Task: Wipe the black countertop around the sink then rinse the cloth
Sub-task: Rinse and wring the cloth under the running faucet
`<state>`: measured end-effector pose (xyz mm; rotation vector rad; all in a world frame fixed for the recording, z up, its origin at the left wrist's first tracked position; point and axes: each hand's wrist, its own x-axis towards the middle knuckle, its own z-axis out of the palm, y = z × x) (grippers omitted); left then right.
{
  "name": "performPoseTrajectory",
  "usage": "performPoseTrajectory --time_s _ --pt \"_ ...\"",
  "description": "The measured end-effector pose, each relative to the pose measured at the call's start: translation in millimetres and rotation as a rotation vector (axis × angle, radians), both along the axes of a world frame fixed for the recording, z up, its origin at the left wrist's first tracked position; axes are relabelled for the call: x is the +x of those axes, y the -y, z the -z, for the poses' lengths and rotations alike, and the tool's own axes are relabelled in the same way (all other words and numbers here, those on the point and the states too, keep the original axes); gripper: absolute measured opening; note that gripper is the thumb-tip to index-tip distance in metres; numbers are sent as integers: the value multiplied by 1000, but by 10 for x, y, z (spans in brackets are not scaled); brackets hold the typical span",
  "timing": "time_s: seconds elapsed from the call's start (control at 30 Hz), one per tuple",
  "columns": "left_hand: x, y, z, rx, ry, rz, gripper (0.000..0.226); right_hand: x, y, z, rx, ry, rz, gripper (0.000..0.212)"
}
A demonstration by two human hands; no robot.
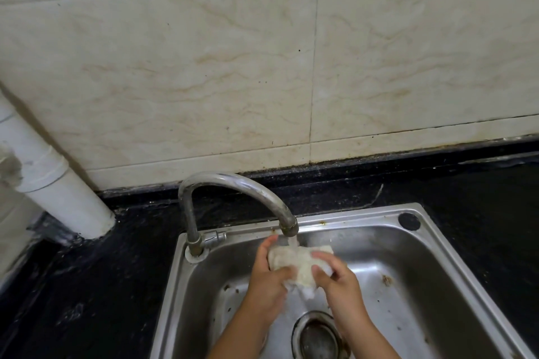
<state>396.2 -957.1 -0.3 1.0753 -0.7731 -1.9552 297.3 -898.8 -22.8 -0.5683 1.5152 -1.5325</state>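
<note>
While water runs from the spout of the faucet (233, 198), both hands hold the cloth (294, 264) directly under it, above the basin of the sink (408, 280). The cloth is white and bunched into a lump, and the stream lands on its upper part, just below the faucet mouth. The left hand (268, 285) grips the left side of the cloth, with the thumb lying over the front and the other fingers curled behind the fabric, one fingertip reaching up close to the spout. The right hand (339, 280) grips the right side, its fingers bent over the cloth and pressing into it. Both hands are close together, almost touching, and a small loose end of the cloth hangs down between them.

Below the faucet and the hands, the round drain (316, 335) sits in the bottom of the sink, with brown stains around it and some spots on the steel more to the right. The faucet base stands on the back left corner of the sink rim, with a small lever beside it. A black round plug (409, 221) sits on the rim to the right of the faucet. The black countertop (102, 285) surrounds the sink on the left, behind and on the right. Left of the faucet, a white pipe (58, 183) goes down to the countertop, and behind the faucet rises the beige tiled wall (204, 67).
</note>
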Motion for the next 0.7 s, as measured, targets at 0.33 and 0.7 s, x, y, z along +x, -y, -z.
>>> performPoseTrajectory --time_s 0.33,0.7 --pt "29 -4 -140 -41 -32 -107 53 222 14 -35 -46 -217 1 53" --pt "6 -2 -113 -136 123 -172 52 367 97 50 -58 -536 174 16"
